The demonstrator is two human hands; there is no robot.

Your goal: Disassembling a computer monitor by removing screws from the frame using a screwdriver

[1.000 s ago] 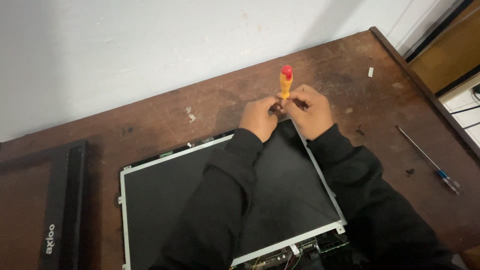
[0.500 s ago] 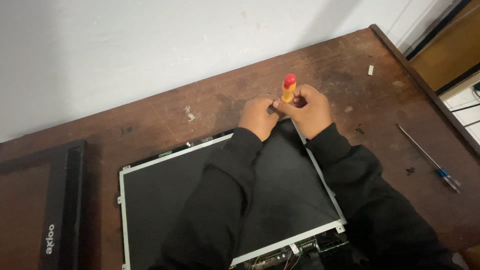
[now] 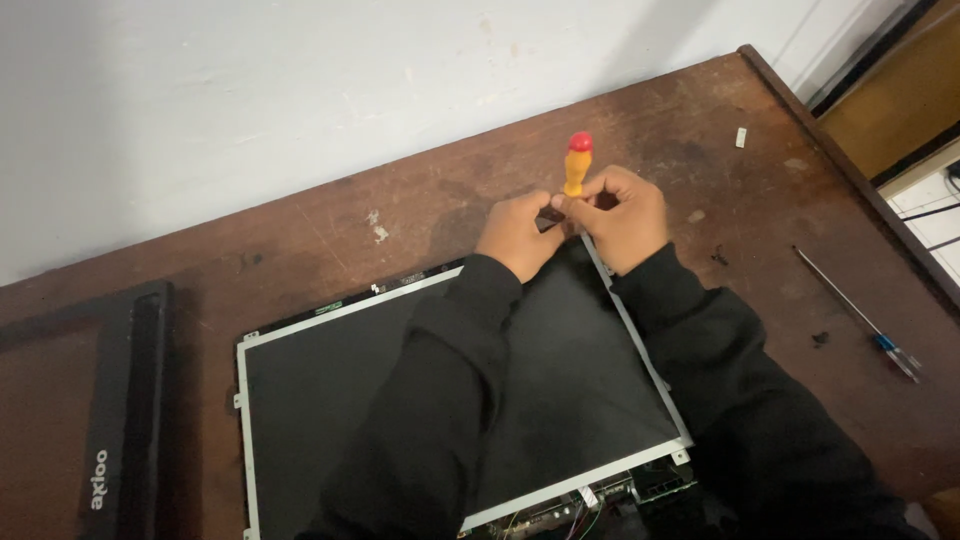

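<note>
both hands are held together at the far right corner of a screen panel (image 3: pixel 330 400). a small screwdriver (image 3: pixel 576 166) w/ a yellow handle and red cap is gripped by the right hand (image 3: pixel 625 215), fingers closed round the lower handle; it stands nearly upright, tip hidden behind the fingers at the panel's corner. the left hand (image 3: pixel 517 232) is placed just beside it, touching the right, fingers curled narrow and pinched at the corner; what is pinched, if anything, can't be told. black sleeves are laid across the dark glass, approx. over its right half.

the panel is set flat on a worn brown table (image 3: pixel 700 130), its thin metal frame seen along the left, far and right edges. at the near edge a strip of circuit board w/ coloured wires (image 3: pixel 580 505) is exposed. to the left, well apart from the hands, a black plastic bezel (image 3: pixel 130 400) is laid. to the right, near the table's edge, a second screwdriver (image 3: pixel 858 315) w/ a long thin shaft and blue handle is left lying. a small white scrap (image 3: pixel 741 137) is seen at the far right, and a white wall (image 3: pixel 250 90) runs behind the table.
</note>
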